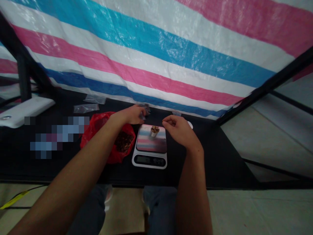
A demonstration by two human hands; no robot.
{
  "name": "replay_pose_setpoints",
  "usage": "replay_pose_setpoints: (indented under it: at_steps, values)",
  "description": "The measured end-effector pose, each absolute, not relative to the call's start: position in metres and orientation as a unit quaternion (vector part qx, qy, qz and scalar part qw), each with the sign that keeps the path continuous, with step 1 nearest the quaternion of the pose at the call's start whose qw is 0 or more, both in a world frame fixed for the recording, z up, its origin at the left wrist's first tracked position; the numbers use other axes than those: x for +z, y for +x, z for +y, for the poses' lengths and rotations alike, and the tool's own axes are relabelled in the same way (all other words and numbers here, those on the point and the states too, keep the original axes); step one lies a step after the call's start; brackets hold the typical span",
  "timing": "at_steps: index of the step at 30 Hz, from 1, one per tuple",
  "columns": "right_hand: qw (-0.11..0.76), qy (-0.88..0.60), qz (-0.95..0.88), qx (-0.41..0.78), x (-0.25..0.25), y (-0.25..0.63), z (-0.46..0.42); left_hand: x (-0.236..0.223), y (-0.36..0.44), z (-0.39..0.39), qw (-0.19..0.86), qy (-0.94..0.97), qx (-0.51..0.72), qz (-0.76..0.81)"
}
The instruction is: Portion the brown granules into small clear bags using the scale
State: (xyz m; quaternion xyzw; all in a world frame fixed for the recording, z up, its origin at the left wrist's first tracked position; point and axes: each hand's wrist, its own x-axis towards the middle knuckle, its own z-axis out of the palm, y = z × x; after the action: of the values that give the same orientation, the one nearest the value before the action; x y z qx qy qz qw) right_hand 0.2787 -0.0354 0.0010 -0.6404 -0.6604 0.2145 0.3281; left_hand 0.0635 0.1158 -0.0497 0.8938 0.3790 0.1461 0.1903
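Note:
A white digital kitchen scale (149, 160) lies in front of me, its shiny top plate reflecting the striped sheet. On the plate stands a small metal cup (154, 133) holding brownish pieces. My left hand (134, 115) is beyond the scale's back left corner, its fingers closed on a small clear plastic bag (146, 108). Just right of the cup, my right hand (176, 128) has its thumb and fingertips pinched together; whatever they may hold is too small to tell. An open red plastic bag (96, 130) with dark brown bits (124, 142) sits left of the scale, partly behind my left forearm.
Clear plastic bags (86, 108) lie toward the back left of the black table (195, 173). A white device (26, 109) and a blurred-out patch are farther left. Behind the table hangs a striped plastic sheet (146, 70). A white round object (190, 125) shows behind my right hand.

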Motion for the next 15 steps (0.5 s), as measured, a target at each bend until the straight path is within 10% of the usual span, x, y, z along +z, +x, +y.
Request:
replay_pose_setpoints:
  at_steps: [15]
  values:
    - [0.289, -0.626, -0.668, 0.281, -0.016, 0.293, -0.036, -0.016, 0.017, 0.031, 0.368, 0.704, 0.493, 0.356]
